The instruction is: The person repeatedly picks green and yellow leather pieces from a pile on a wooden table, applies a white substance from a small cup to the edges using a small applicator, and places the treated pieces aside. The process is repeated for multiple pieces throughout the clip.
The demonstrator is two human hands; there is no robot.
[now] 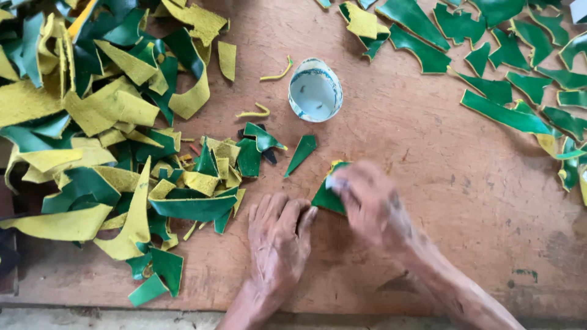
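The green piece [327, 197] lies on the wooden table [428, 183], a little below the small white cup [315, 90]. It sits between my two hands. My left hand [278, 241] lies flat beside it, fingers stretched out and close together, the tips touching its left edge and holding nothing. My right hand [370, 205] is on its right side and looks blurry. I cannot tell if those fingers pinch it or just press. The piece points up toward the cup.
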